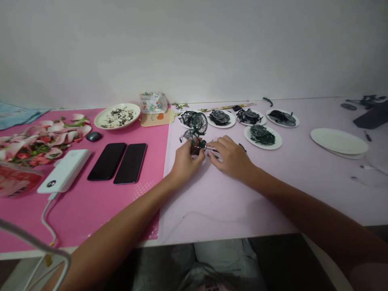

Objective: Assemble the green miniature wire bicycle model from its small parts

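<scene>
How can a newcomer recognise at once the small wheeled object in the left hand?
Find the pale sheet to the right of the bright pink mat. Near its left side, the left hand holds the dark wheeled object. One spoked wheel stands up above the fingers, whereas the wheels behind lie on plates.

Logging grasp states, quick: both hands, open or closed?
Left hand: closed, holding the small wheeled model.
Right hand: curled at a thin rod; grip can't be told.

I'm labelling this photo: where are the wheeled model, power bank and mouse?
Wheeled model point(200, 123): head view, on its upright spoked wheel.
Power bank point(64, 169): head view, middle of its white top.
Mouse point(93, 136): head view, on its dark back.
</scene>
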### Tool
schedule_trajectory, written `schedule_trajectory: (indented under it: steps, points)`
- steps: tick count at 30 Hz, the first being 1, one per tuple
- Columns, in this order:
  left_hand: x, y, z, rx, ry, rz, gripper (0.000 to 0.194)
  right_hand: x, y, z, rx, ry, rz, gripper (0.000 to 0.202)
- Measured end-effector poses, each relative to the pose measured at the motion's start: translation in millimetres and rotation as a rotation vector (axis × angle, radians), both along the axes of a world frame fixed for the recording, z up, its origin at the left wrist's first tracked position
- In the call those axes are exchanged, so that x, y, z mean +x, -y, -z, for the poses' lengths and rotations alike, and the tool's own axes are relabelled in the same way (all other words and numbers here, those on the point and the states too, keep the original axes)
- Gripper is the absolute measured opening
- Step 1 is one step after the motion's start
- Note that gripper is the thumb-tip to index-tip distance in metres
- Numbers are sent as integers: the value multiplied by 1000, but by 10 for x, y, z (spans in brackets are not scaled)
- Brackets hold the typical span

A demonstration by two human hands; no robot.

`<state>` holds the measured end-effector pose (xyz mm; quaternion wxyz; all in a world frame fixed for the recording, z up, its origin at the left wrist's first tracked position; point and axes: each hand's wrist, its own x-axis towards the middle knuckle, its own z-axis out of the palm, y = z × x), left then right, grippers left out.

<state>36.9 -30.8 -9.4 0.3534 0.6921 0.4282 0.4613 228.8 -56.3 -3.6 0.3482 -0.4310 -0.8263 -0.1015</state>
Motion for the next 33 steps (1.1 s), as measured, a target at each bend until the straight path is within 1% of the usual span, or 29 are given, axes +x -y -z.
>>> schedule_trajectory:
  steps: [3,7,11,16,23,26,27,31,33]
  points:
    - [6,-6,8,-7,28,6,24,-16,21,10,-62,-44,15,16]
    - [9,-14,22,-31,62,14,29,-3,6,36,-110,-81,59,11]
    - [3,-23,31,-30,45,16,32,36,-39,60,-152,-76,31,9]
    - [-4,-28,39,-31,52,23,35,66,-69,53,-151,-86,5,5]
    - [14,-3,17,-41,56,38,31,81,-66,17,-115,-99,41,25]
    - [15,-1,18,-49,67,47,32,73,-48,-3,-131,-118,74,32]
    - [13,-3,23,-48,69,47,33,67,-38,-10,-153,-129,83,30]
    - [-2,-24,58,-23,78,36,32,45,-5,-12,-255,-200,69,9]
    - [-7,-36,76,-12,88,43,32,42,-10,4,-277,-231,55,8]
